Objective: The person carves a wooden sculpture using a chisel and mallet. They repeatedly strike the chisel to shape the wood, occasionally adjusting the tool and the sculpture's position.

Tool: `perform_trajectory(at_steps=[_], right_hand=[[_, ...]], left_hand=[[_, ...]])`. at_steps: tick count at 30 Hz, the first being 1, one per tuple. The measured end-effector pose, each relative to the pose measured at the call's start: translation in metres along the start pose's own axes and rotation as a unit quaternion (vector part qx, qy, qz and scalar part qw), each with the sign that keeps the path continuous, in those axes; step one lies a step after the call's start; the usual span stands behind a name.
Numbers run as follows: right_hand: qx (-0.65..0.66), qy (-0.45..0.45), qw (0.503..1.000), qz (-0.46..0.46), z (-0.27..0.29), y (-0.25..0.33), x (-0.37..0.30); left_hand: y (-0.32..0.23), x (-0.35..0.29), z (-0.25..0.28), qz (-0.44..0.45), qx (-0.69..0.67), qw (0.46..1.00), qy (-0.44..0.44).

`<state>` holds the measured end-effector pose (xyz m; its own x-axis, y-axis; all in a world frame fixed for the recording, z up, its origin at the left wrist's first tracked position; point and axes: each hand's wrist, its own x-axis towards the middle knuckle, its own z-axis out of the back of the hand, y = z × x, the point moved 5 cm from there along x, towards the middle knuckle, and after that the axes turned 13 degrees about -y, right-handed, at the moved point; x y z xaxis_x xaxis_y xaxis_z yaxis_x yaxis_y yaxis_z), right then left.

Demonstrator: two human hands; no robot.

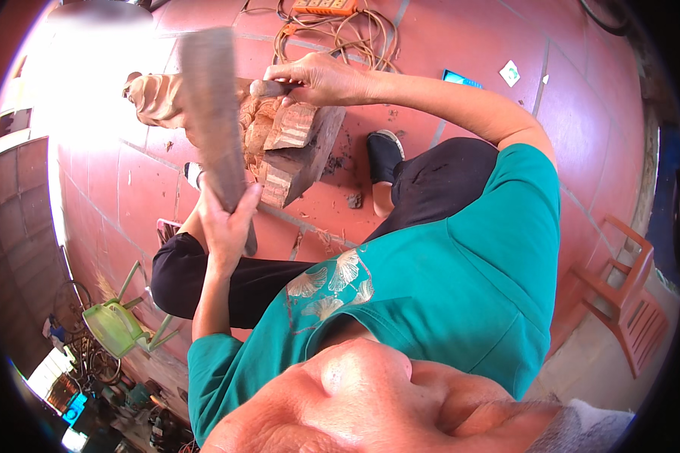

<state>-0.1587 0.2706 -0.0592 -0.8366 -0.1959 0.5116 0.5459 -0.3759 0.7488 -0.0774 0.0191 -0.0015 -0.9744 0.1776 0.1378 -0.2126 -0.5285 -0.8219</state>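
A reddish carved wood block (298, 151) rests on the red tiled floor (461, 45) in front of my knees. My right hand (317, 79) reaches across its top, closed around the handle of a chisel (268, 88) whose tip is set into the carving. My left hand (227, 223) grips the lower end of a long flat wooden mallet (210, 113), raised upright just left of the block and blurred. The chisel's blade is hidden among the carved folds.
A coil of tan cable (355, 34) and an orange device (325, 6) lie behind the block. A blue-edged flat screen (461, 78) and small white packet (510, 73) lie to the right. A green chair (117, 325) stands left, a red-brown chair (627, 302) right. Wood chips litter the floor.
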Motion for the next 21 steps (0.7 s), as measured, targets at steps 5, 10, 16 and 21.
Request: perform_trajectory(at_steps=[5, 10, 16, 21], right_hand=[[-0.016, -0.003, 1.000, 0.008, 0.000, -0.006, 0.000], [0.004, -0.011, 1.000, 0.008, 0.008, 0.002, 0.002], [-0.006, 0.014, 1.000, 0.019, 0.001, 0.004, -0.001], [0.005, 0.013, 1.000, 0.015, 0.000, 0.002, -0.001]], left_hand=[[0.000, 0.000, 0.000, 0.097, -0.004, 0.992, 0.079], [-0.013, 0.000, 0.004, 0.061, -0.123, 0.991, 0.001], [0.004, -0.002, -0.005, 0.119, -0.003, 0.991, 0.067], [-0.010, -0.001, 0.005, 0.077, -0.105, 0.991, 0.016]])
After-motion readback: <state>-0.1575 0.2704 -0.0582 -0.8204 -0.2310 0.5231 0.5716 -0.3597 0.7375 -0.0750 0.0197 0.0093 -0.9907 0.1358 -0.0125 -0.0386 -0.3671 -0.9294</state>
